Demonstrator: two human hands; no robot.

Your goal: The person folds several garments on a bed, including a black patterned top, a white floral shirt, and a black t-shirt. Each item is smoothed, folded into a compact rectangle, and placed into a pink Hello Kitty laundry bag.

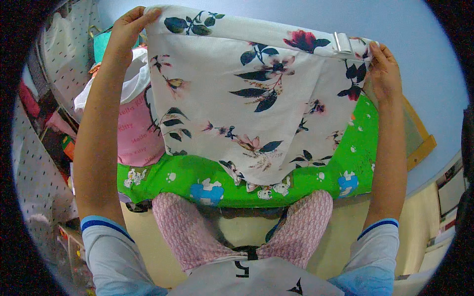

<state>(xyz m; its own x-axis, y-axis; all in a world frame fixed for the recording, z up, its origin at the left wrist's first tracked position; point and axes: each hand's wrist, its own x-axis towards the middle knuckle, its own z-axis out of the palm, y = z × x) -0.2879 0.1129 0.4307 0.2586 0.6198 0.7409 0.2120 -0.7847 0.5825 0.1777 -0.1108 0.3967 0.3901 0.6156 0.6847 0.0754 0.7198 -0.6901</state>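
Note:
A white floral skirt (pixel 229 100) hangs spread between my two hands, its waistband at the top and its lower edge over a green printed cloth. My left hand (pixel 135 27) pinches the left end of the waistband. At the other end, my right hand (pixel 383 66) grips the waistband beside a white belt loop with a pale buckle or slider (pixel 342 42). Dark leaves and red and pink flowers pattern the fabric. The skirt's lower tip rests on or hangs just above the green cloth; I cannot tell which.
The green cloth (pixel 322 185) with cartoon prints covers a surface before my knees. A pink bag or cloth item (pixel 137 137) with white fabric stands at the left, near a patterned curtain (pixel 70 55). A yellow-edged wooden frame (pixel 422 151) lies at the right.

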